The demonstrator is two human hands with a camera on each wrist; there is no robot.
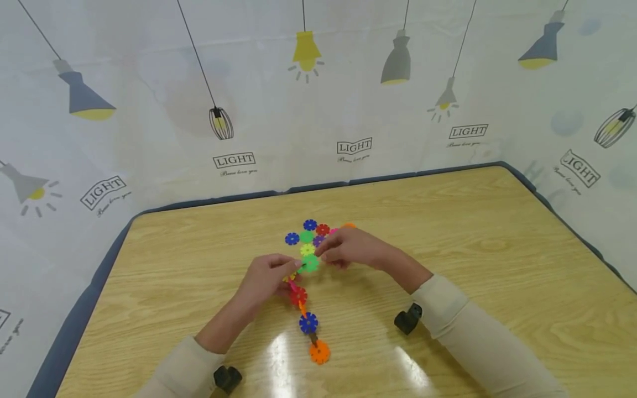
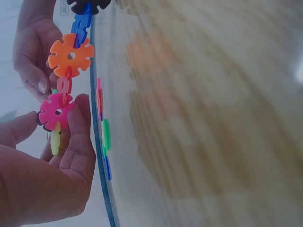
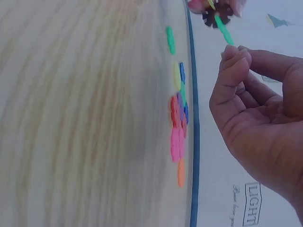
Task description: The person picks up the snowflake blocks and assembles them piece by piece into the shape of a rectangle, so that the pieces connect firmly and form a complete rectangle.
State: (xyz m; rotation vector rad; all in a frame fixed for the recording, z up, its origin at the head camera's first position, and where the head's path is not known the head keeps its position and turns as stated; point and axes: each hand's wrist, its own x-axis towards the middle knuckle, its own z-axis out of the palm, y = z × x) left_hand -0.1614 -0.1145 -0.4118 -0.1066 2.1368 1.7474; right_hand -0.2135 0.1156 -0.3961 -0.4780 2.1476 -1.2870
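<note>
My left hand pinches a pink notched disc between thumb and fingers. It belongs to a chain of interlocking plastic discs. From that hand the chain runs toward the near side of the table, through a red disc and a blue disc to an orange disc. At the chain's other end, a green disc is slotted edge-on to a brown disc. My right hand has bent fingers, with fingertips right by that green disc and nothing visible in its grip.
Loose discs lie flat on the wooden table beyond the hands, among them a light green disc, a yellow disc, a blue disc and a red disc. A patterned cloth wall stands behind the table.
</note>
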